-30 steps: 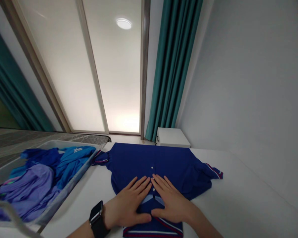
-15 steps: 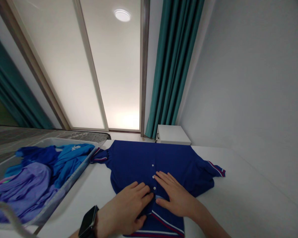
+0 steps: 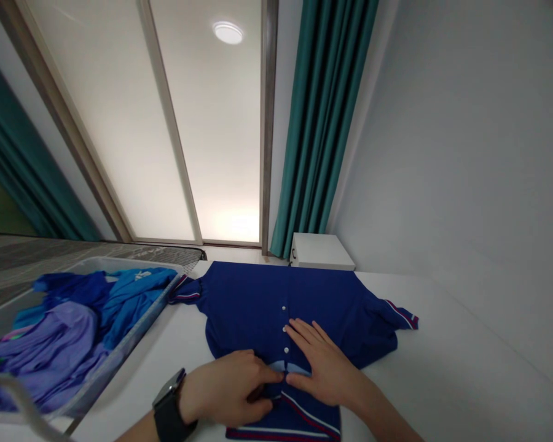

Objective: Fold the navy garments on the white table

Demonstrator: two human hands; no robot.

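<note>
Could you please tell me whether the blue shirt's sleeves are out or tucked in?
Out: one striped sleeve points toward the tub, the other sleeve toward the wall, both beyond the shirt's body.

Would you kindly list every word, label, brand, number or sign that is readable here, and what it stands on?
No text can be read.
White mark on the bright blue garment in the bin: too small and blurred to read.
Navy shirt: no readable lettering.
Wristwatch: no readable characters.

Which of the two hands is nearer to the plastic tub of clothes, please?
Left. The left hand is at the navy buttoned shirt, right of the tub; the right hand lies on the shirt, farther right.
</note>
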